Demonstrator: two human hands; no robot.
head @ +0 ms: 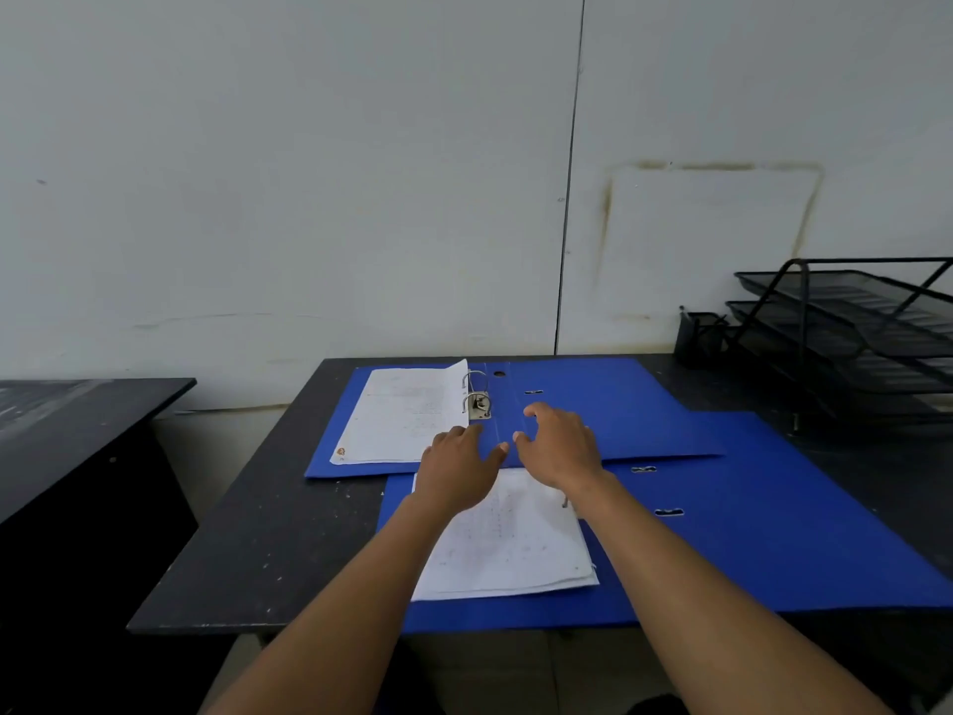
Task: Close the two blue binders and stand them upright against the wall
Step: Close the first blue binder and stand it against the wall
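Note:
Two blue binders lie open and flat on a black table (247, 549). The far binder (608, 405) holds white sheets on its left half, beside its metal ring mechanism (478, 399). The near binder (763, 539) lies partly under the far one's front edge, with a stack of white papers (515, 549) on it. My left hand (456, 464) hovers over the front edge of the far binder near its spine, fingers spread, holding nothing. My right hand (559, 443) hovers just to the right of it, fingers apart and curled, holding nothing.
A white wall (309, 198) rises right behind the table. A black wire tray rack (851, 327) and a small black pen holder (696, 335) stand at the back right corner. Another dark desk (77, 420) stands to the left, across a gap.

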